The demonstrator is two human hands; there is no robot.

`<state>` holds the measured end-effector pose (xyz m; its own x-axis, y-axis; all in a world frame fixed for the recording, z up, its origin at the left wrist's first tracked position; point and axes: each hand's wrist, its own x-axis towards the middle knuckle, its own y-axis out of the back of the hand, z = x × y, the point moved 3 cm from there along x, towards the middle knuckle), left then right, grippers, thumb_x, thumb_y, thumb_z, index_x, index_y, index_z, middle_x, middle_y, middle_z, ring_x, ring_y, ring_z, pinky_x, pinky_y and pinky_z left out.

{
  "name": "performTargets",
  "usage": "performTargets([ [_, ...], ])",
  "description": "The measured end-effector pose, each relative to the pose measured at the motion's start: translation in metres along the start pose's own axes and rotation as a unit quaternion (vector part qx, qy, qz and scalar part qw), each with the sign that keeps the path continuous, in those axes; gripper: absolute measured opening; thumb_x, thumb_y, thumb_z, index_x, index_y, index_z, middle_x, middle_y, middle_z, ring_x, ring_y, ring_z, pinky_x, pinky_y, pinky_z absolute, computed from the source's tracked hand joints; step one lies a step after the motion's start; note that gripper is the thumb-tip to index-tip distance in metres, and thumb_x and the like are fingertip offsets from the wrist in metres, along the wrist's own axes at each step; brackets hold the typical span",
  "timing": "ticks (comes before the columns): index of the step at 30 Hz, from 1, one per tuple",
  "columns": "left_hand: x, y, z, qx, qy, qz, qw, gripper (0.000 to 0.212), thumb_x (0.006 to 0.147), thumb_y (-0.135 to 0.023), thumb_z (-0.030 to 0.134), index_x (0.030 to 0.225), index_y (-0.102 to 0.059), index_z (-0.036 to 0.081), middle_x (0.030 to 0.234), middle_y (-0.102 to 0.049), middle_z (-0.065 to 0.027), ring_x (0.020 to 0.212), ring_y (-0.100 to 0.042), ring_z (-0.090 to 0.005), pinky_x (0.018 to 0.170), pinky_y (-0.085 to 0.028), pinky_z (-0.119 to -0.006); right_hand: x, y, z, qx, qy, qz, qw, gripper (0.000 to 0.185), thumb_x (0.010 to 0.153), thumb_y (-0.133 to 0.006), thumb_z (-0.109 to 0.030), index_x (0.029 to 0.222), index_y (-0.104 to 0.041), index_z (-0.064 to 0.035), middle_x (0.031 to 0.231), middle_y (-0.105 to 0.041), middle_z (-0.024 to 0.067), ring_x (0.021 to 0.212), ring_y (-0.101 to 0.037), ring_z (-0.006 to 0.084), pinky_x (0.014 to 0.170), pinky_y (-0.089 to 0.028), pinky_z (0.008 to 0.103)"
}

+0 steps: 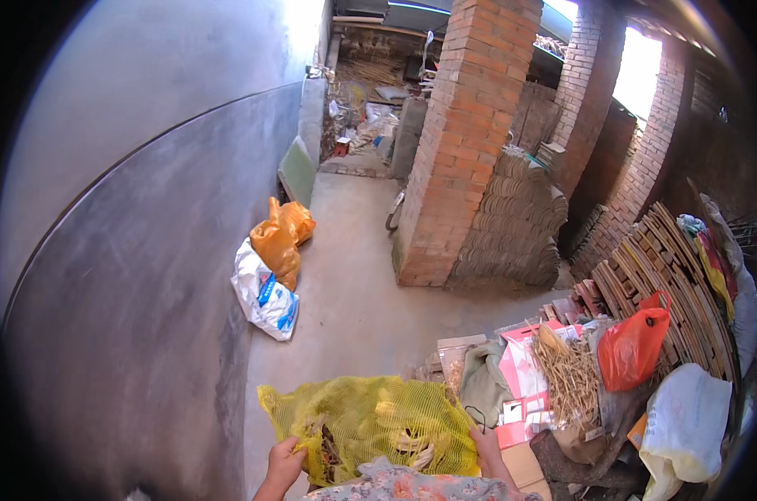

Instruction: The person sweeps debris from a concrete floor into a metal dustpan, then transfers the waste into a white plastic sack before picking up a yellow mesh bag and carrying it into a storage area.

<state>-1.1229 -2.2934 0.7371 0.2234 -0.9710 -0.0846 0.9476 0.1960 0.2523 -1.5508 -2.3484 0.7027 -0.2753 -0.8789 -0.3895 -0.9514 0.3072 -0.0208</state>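
A yellow mesh sack (360,419) is spread across the front of my body at the bottom of the view, with dry, pale plant pieces showing through the net. Bunched mesh at its left end is pinched in my left hand (286,466). My right hand (486,441) grips the sack's right side, its fingers partly hidden by the mesh. Below the sack, patterned floral clothing (416,485) covers part of its lower edge.
Orange and white sacks (278,244) lie against the grey wall. A brick pillar (460,144) stands ahead beside stacked curved tiles (510,225). At right are dry stalks (566,376), a red plastic bag (632,347), a white sack (688,413), logs (560,463) and stacked wood (673,275).
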Motion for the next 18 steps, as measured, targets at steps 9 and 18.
performTargets([
  [9,0.229,-0.023,0.037,0.047,-0.027,-0.037,0.998,0.012,0.073,-0.058,0.007,0.081,-0.055,-0.002,0.067,-0.056,-0.0129,0.062,-0.053,-0.0169,0.058,-0.043,-0.028,0.163,-0.077,-0.06,0.072,0.024,0.027,0.997,0.016,0.08,-0.053,-0.007,0.091,-0.059,0.0028,0.083,-0.061,0.0092,0.07,-0.059,0.0162,0.06,-0.047,0.0279],
  [18,0.43,-0.04,0.075,0.063,-0.001,0.005,0.998,0.01,0.072,-0.057,0.005,0.08,-0.055,-0.001,0.067,-0.055,-0.0132,0.063,-0.053,-0.0186,0.059,-0.042,-0.03,0.392,-0.175,-0.135,0.023,-0.009,-0.03,0.999,0.012,0.079,-0.052,-0.006,0.086,-0.059,0.0012,0.079,-0.061,0.006,0.067,-0.058,0.0154,0.059,-0.047,0.0277],
])
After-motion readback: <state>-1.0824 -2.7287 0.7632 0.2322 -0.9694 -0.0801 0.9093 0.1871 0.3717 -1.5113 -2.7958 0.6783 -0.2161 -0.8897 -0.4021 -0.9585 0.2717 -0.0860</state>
